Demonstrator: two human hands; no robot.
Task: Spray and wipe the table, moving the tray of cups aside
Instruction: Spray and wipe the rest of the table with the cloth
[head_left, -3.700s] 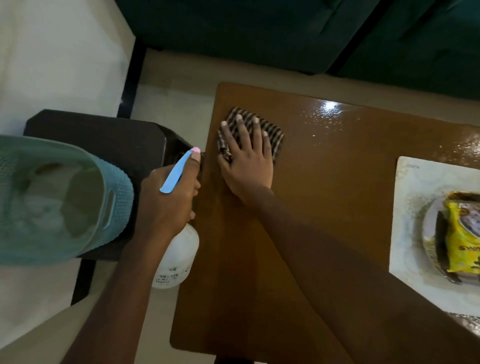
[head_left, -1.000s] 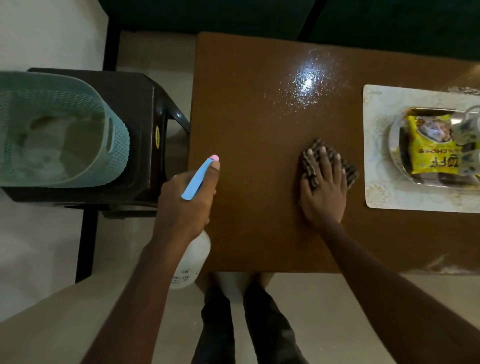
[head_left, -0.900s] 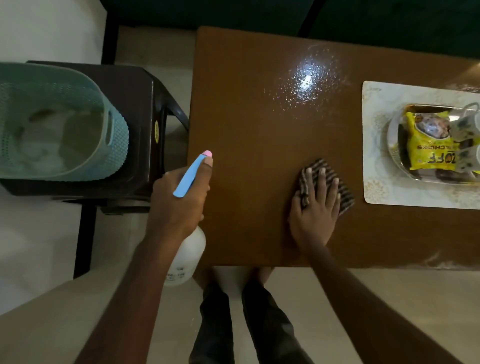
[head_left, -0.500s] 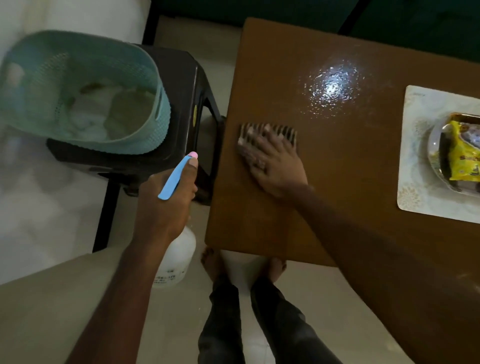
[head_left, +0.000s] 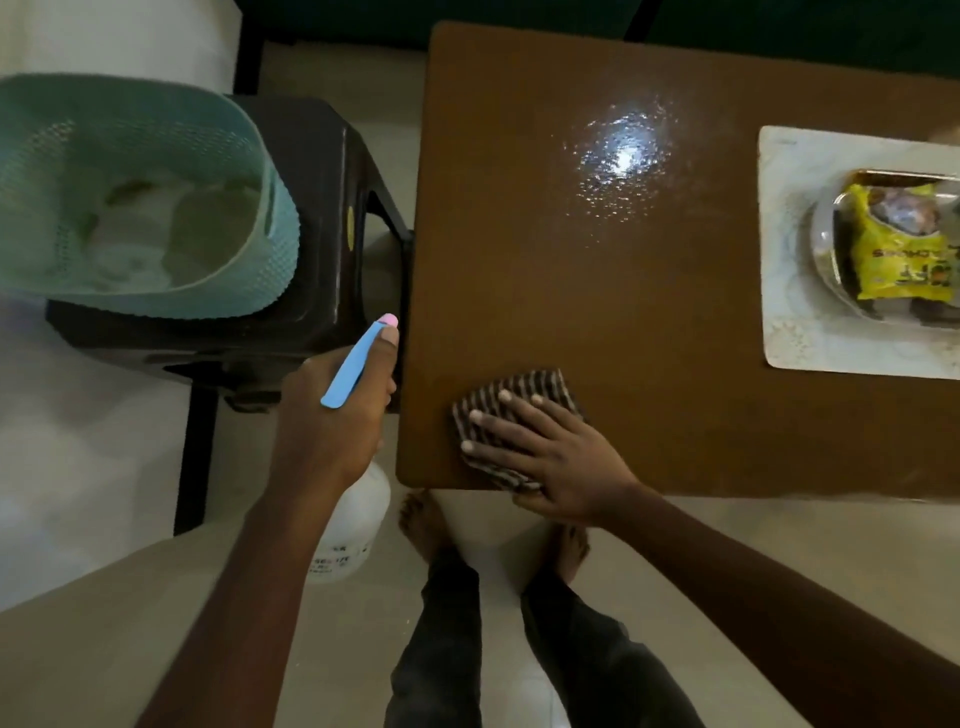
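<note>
Desk (head_left: 571, 322), brown and glossy, shows a wet sheen (head_left: 626, 156) toward its far side. Left of it, a teal basket (head_left: 280, 218) sits on a dark stool (head_left: 322, 171). The tray (head_left: 789, 322) lies at the desk's right edge, holding a yellow packet (head_left: 898, 249). The left hand (head_left: 337, 415) grips a white spray bottle (head_left: 353, 525) beside the desk's left edge. The right hand (head_left: 556, 457) presses flat, fingers straight, on a striped cloth (head_left: 540, 387) at the near left corner.

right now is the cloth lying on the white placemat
No, the striped cloth lies under the right hand at the table's near left corner, well apart from the white placemat.
</note>
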